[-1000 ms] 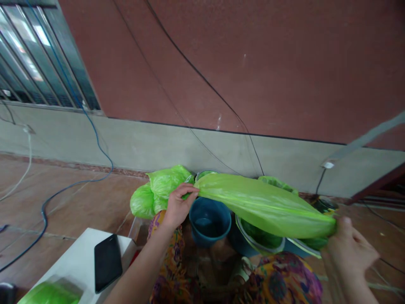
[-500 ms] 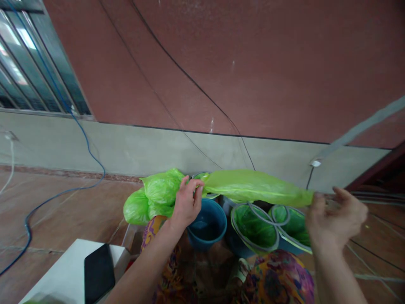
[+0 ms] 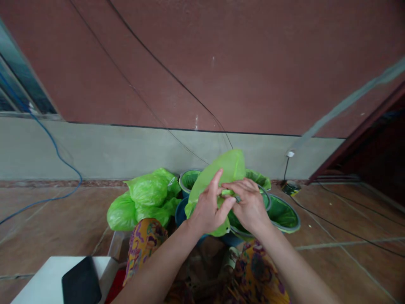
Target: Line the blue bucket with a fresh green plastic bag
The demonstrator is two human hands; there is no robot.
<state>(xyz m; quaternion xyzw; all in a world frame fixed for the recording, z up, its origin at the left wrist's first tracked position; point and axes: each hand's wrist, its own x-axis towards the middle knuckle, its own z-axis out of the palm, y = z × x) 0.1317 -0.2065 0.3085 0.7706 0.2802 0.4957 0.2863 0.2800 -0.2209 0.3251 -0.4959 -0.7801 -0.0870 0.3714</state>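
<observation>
A light green plastic bag (image 3: pixel 218 169) is bunched up in front of me, its ends brought together between my hands. My left hand (image 3: pixel 209 207) holds it from the left, with the index finger pointing up and the thumb reaching right; its other fingers are largely hidden. Pressed close beside it, my right hand (image 3: pixel 248 202) pinches a twisted strip of the bag in its fingertips. Beneath the hands stand blue buckets, partly covered by the bag. A bucket lined with green plastic (image 3: pixel 283 213) shows to the right.
Filled green bags (image 3: pixel 147 192) lie to the left. A black phone (image 3: pixel 81 280) rests on a white box (image 3: pixel 41 274) at lower left. A blue cable (image 3: pixel 60 156) runs over the floor, and a small dark tin (image 3: pixel 291 188) stands by the wall.
The bag was stretched out sideways between my widely spread hands; now it is folded and my hands meet at its ends. My view has shifted to the right.
</observation>
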